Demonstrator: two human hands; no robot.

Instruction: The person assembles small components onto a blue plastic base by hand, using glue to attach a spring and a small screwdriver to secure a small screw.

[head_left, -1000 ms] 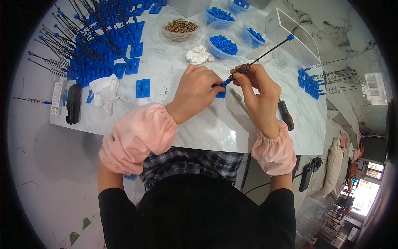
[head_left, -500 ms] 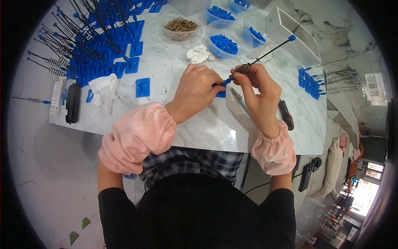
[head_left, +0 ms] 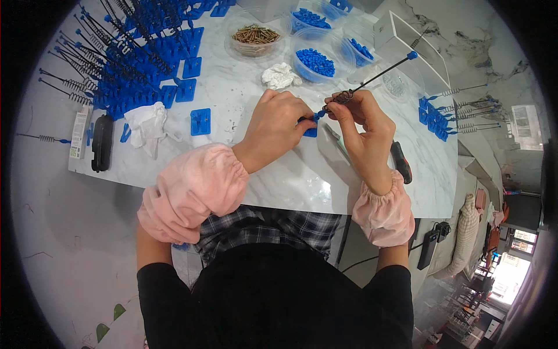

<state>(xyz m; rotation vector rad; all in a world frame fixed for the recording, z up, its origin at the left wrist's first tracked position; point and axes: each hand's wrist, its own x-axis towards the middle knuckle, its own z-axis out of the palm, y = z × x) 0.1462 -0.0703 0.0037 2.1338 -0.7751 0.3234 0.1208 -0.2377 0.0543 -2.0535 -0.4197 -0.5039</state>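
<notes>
My left hand [head_left: 278, 121] is closed on a blue plastic base [head_left: 311, 132], mostly hidden under the fingers. Between finger and thumb, my right hand [head_left: 365, 125] pinches a black coiled-spring rod [head_left: 381, 74] that slants up to the right and ends in a blue tip. Its blue lower end [head_left: 321, 113] meets the base at my left fingertips; whether it sits inside cannot be made out. Beneath my right hand lies a thin flat tool [head_left: 335, 138], partly covered. A screwdriver with a black and red handle [head_left: 401, 163] lies beside my right wrist.
Many blue bases with spring rods [head_left: 136, 70] crowd the back left; a smaller group [head_left: 435, 119] stands right. Tubs of brass screws [head_left: 256, 36] and blue parts [head_left: 315, 62] sit behind my hands, near crumpled tissue [head_left: 280, 75]. A single blue base [head_left: 200, 122] lies left, by a black case [head_left: 102, 143].
Both hands keep almost the same pose and hold. The view has shifted very slightly; nothing else has visibly moved.
</notes>
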